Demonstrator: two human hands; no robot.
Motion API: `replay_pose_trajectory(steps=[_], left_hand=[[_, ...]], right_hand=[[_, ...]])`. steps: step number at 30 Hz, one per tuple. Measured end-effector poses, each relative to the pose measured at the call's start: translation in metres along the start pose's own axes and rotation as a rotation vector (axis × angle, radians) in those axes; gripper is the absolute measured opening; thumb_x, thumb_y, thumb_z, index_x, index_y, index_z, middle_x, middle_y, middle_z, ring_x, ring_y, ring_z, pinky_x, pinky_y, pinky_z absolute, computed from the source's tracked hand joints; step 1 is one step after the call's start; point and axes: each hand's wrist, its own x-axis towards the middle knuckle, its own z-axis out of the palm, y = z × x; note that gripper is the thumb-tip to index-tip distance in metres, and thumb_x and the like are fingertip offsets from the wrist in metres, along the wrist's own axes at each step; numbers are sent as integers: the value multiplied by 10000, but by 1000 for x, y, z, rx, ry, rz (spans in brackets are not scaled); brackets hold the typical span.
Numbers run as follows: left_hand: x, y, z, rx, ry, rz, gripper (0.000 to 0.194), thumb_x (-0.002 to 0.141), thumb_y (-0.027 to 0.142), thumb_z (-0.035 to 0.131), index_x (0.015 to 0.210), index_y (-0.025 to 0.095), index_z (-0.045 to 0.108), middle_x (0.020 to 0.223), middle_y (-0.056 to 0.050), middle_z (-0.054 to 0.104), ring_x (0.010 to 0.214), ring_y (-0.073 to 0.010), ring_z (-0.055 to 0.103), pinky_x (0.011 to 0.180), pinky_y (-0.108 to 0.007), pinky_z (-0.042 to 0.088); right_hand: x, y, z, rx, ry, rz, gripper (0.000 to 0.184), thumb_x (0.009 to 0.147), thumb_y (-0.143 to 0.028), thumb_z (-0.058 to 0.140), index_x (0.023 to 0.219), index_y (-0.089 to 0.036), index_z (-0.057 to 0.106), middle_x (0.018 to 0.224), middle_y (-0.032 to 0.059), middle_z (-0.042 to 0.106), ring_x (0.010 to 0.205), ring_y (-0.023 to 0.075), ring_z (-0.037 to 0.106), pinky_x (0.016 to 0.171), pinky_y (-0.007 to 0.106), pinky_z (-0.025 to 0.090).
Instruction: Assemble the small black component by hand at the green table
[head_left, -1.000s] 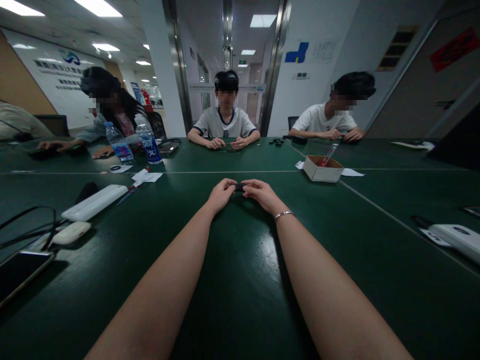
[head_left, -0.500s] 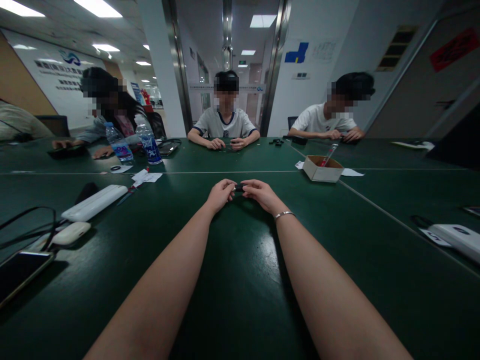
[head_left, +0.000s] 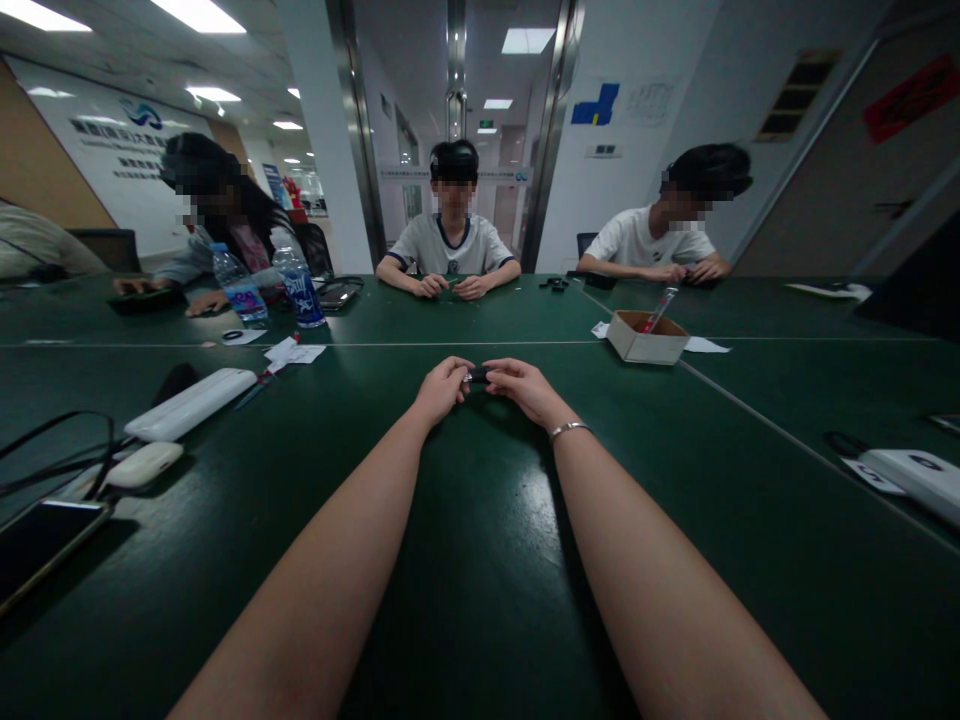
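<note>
Out in front of me, just above the green table (head_left: 465,560), both of my hands meet at a small black piece with a silvery end (head_left: 478,376). My left hand (head_left: 441,392) pinches its silvery left end between thumb and fingers. The fingertips of my right hand (head_left: 523,388) are closed on the black right end. A metal bracelet (head_left: 570,429) circles my right wrist. The piece is too small, and too much covered by fingers, for me to tell its kind.
Left lie a white power bank (head_left: 191,405), a pale rounded case (head_left: 144,466), cables and a phone (head_left: 49,540). Two bottles (head_left: 298,285) stand beyond. An open box (head_left: 646,341) sits to the right. Several people sit around, including one person (head_left: 454,245) opposite.
My hands stay almost in place. Slightly more of the silvery part shows between my left fingers and the black part. The person opposite has shifted their hands a little.
</note>
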Motion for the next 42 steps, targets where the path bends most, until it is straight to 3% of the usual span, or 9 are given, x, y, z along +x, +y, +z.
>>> replay_pose_trajectory(steps=[4,14,19,23,42], left_hand=[[1,-1,1,-1,14,10,226,826,244,506,1019,187,608,796,-10,596,536,-81,529,444,-181,346],[1,-2,0,34,-22,48,252,884,326,449,972,163,619,579,21,529,459,-87,442,464,-195,330],[2,-5,0,48,13,37,253,805,221,501,1031,189,611,735,10,591,507,-80,475,485,-195,356],[2,-3,0,17,-14,30,247,834,242,448,1010,177,609,646,13,551,496,-91,460,484,-199,356],[-2,4,0,44,26,21,253,791,201,473,990,188,628,732,1,564,549,-94,491,488,-192,359]], right_hand=[[1,1,-1,0,4,5,258,675,-124,794,918,-147,709,808,33,683,653,113,644,659,221,529],[1,2,-1,-13,-5,4,248,694,-128,786,928,-152,706,852,42,688,663,111,644,678,232,533],[1,1,0,-4,5,10,237,699,-105,770,923,-147,706,821,36,683,655,109,641,673,225,535],[1,1,-1,-11,-4,11,234,710,-100,761,933,-144,704,843,41,684,661,109,642,674,224,537],[1,1,0,-12,18,17,211,723,-79,748,919,-147,706,814,34,681,647,105,644,656,212,535]])
